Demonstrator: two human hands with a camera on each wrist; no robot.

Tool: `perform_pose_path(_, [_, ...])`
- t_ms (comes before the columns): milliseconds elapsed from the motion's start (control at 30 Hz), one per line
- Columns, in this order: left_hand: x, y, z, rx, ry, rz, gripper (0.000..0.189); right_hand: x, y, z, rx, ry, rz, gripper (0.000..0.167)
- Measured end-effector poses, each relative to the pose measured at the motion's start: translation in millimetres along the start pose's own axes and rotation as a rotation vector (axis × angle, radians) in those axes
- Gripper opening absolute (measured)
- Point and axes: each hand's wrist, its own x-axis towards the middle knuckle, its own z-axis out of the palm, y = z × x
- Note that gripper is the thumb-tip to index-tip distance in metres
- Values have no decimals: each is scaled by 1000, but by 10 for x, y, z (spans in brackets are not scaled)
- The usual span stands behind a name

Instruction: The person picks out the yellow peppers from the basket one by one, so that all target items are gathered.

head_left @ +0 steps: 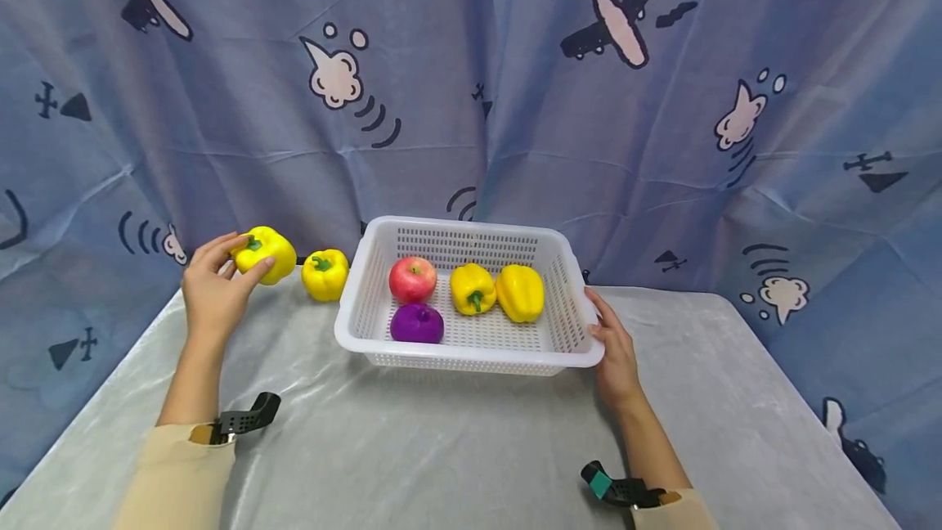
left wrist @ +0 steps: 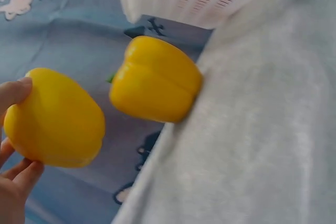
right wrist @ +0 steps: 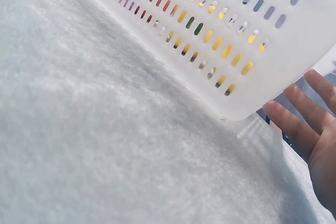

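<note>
My left hand holds a yellow bell pepper between thumb and fingers at the table's far left. Just right of it, a second yellow bell pepper sits beside the basket; the left wrist view shows this pepper near the table edge. The white plastic basket contains a red apple, a round purple item and two yellow bell peppers. At the basket's right end, my right hand grips the rim, thumb on top, with extended fingers against the outer wall.
A grey-white cloth covers the table. Behind it hangs a blue curtain printed with airplanes, close to the basket's back side. Black straps circle both wrists.
</note>
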Motion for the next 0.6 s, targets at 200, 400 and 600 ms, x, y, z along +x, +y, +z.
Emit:
perform_pose_path(200, [-5,-123,49,-24,15,-55,53,5,-14,7,15,-5,-10,57])
perform_pose_path(400, [-10,-234,70,-5,27,-70,53,-11,5,21,18,0,-4,57])
perform_pose_path(600, [-39,-340,128,10,-1,-103,53,-2,5,4,-22,5,15,58])
